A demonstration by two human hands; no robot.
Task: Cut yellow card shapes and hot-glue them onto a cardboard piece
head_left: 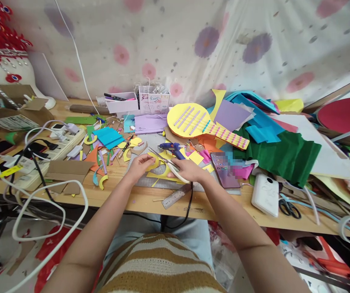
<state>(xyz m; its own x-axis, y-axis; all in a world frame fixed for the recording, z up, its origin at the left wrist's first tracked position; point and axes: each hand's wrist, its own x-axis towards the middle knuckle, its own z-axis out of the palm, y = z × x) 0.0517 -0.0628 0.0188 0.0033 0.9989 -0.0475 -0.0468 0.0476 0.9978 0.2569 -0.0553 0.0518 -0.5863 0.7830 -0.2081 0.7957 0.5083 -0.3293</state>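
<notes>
My left hand pinches a yellow paper piece over the grey mat at the middle of the table. Around the white handles of a pair of scissors, my right hand is closed, and the blades point up and left toward the yellow piece. More yellow paper lies below the blades. Just beyond the hands rests a blue glue gun. A metal ruler lies at the mat's front edge.
A yellow paper instrument lies behind the hands. A phone, a white power bank and black scissors are to the right. Power strips and cables crowd the left. Paper scraps surround the mat.
</notes>
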